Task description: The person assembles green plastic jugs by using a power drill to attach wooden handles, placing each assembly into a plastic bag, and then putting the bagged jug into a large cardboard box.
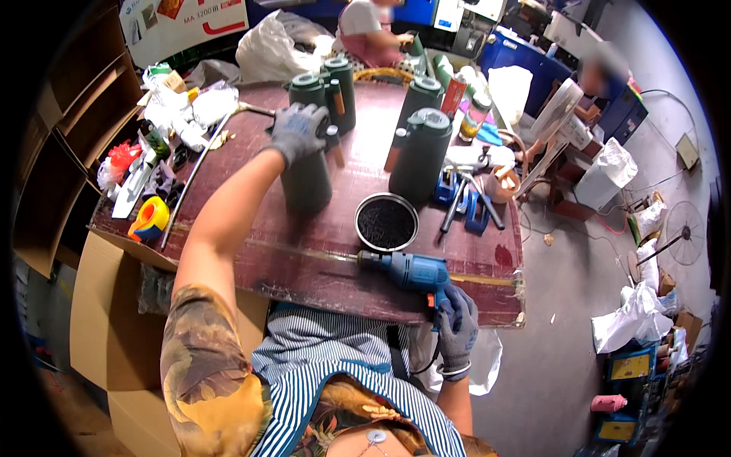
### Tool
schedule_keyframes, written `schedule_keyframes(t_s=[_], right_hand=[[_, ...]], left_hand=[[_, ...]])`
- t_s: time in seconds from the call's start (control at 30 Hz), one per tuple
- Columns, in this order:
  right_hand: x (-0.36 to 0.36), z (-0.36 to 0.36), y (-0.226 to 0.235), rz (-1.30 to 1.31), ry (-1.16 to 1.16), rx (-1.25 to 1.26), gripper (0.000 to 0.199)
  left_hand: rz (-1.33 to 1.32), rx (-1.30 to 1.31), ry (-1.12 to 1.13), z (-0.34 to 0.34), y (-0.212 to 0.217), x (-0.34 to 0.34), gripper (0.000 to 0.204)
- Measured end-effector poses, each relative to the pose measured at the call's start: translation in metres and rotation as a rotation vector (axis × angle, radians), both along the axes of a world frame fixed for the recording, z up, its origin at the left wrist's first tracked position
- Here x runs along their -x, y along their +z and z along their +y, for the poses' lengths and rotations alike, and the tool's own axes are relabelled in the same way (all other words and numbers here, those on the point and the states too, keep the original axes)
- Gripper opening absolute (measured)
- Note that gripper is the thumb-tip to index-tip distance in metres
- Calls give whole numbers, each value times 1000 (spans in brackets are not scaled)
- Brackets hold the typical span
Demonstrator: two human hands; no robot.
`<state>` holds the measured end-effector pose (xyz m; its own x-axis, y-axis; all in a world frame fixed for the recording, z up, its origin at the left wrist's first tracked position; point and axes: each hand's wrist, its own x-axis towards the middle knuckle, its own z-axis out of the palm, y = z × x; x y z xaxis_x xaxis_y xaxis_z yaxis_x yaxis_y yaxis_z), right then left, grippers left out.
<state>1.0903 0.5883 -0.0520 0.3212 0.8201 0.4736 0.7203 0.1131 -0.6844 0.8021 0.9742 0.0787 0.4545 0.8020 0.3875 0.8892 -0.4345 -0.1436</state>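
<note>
My left hand (297,133), in a grey glove, is closed over the top of a dark green jug (306,185) standing on the table; the glove hides most of its lid. My right hand (458,326), also gloved, grips the handle of a blue power drill (415,272). The drill lies level along the near part of the table, its bit pointing left. Just beyond it sits a round metal bowl (387,222) of small black pieces, probably screws. Right of the bowl stands another dark green jug (421,156) with a brown handle.
More green jugs (340,99) stand farther back. Blue-handled tools (476,206) and a glass jar (476,114) are at the right. Yellow tape (150,218) and plastic bags (171,107) crowd the left edge. An open cardboard box (114,312) stands near left. Two people sit beyond the table.
</note>
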Motion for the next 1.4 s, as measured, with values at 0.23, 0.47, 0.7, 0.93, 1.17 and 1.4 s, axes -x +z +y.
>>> schedule_keyframes(t_s=[0.23,0.47,0.7,0.93,1.17,1.4], right_hand=[[-40,-46,-59,-127,-142,144,69],[-16,-28,-72,-252,-81,247,96],[45,-17,-16,-359,81,93,81],[143,33,-10,-497,707,111,65],[149,40,-24,-432,839,-19,39],[148,48,-10,-310,946,175,22]], left_hand=[[-864,-208,-316,-189,-9,121,51],[-1667,767,155,-332,-110,167,33],[-1446,729,65,-331,-215,127,43],[-1367,764,-269,-324,-203,109,78],[-739,416,-195,-350,-163,94,53],[-679,237,-223,-354,-171,89,47]])
